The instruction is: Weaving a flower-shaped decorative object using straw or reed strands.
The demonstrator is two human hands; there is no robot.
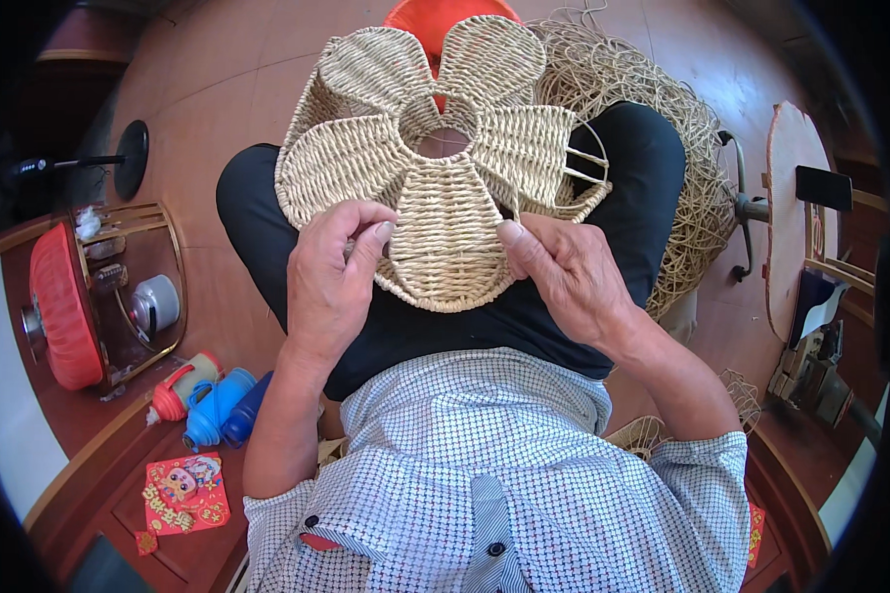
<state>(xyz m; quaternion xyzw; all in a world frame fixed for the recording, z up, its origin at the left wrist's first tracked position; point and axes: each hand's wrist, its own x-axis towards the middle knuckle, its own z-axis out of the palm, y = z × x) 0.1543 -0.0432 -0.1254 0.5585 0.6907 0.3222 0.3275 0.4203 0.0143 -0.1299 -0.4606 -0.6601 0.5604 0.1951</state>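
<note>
A flower-shaped woven piece (447, 218) of straw-coloured cord, with petals around an open round centre, lies over my lap. My left hand (336, 267) is at the left edge of the front petal, thumb and forefinger curled close together on it, other fingers mostly hidden. Beside that petal's right edge, my right hand (554, 267) grips the piece, thumb against an upright strand (514, 203). The right petal has an open framed part (588, 168) with bare crosswise rods.
A large tangle of cord (653, 257) lies beyond my right knee, behind an orange bowl-like object (415, 15). Left are a red cushioned item (61, 306), bottles (203, 405) and a red paper decoration (183, 494). A round board (786, 227) stands at right.
</note>
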